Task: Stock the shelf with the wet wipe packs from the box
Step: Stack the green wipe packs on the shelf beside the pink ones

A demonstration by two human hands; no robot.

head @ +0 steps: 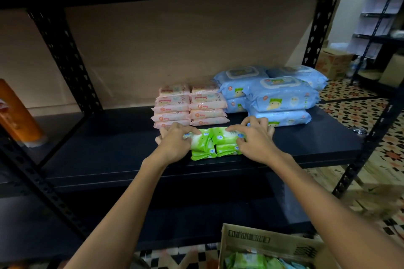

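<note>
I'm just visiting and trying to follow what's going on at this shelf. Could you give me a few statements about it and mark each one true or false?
1. Both hands are on the green packs at the front of the shelf. True: the left hand and the right hand each curl their fingers round them.
2. The pink packs stand right of the blue packs. False: the pink ones are on the left.
3. The blue packs are the biggest on the shelf. True.
4. The cardboard box sits on the shelf. False: it is below, near the floor.
5. The box is empty. False: green packs show inside it.
</note>
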